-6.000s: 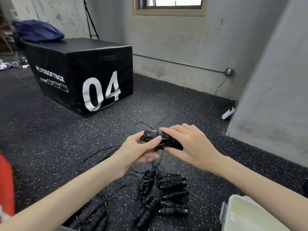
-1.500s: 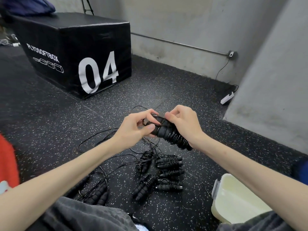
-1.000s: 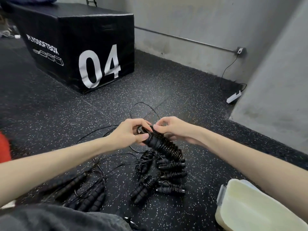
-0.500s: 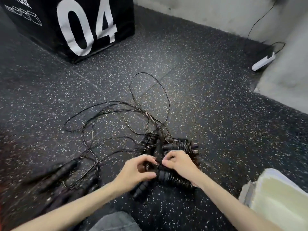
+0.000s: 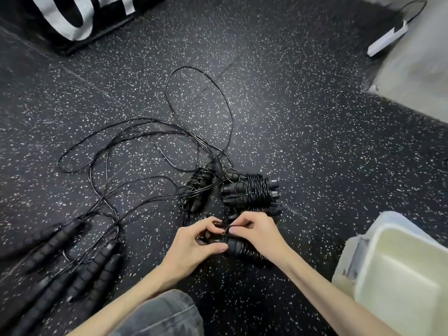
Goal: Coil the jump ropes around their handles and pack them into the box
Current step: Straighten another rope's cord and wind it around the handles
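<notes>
Low over the speckled floor, my left hand (image 5: 194, 246) grips one end of a coiled black jump rope bundle (image 5: 244, 251). My right hand (image 5: 259, 232) pinches the cord end at the top of that same bundle. Just beyond my hands lie several coiled bundles (image 5: 249, 190), and another one (image 5: 201, 187) is tangled with loose cord. Uncoiled ropes (image 5: 145, 151) sprawl to the left, their black handles (image 5: 92, 265) lying side by side at the lower left. The pale plastic box (image 5: 402, 275) stands open at the lower right.
A black plyo box with white numerals (image 5: 72, 18) stands at the top left. A white power strip (image 5: 388, 38) lies by the grey wall (image 5: 417, 69) at the top right. My knee in grey trousers (image 5: 160, 314) is at the bottom.
My hands have come down from chest height to just above the floor with the coiled bundle. The view has tilted downward and closer to the pile.
</notes>
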